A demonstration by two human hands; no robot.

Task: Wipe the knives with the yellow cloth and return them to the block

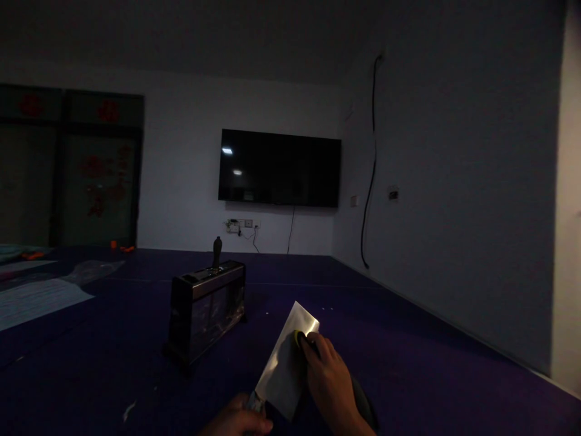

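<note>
A cleaver (285, 363) with a broad, shiny blade points up and away from me at the bottom centre. My left hand (240, 418) is closed round its handle, at the lower edge of the view. My right hand (329, 375) grips a black object with a yellow edge (298, 338), pressed against or held just over the blade near its far end. My fingers cover most of that object, so its kind is unclear. A bright glint shows on the blade beside it. Something dark and curved (364, 402) shows beside my right wrist.
A dark knife block (206, 309) with one handle (217, 251) sticking up stands left of the cleaver on the purple surface (408, 363). Papers (40, 300) and clear plastic (93, 270) lie far left. A wall stands on the right, with a hanging cable (373, 163).
</note>
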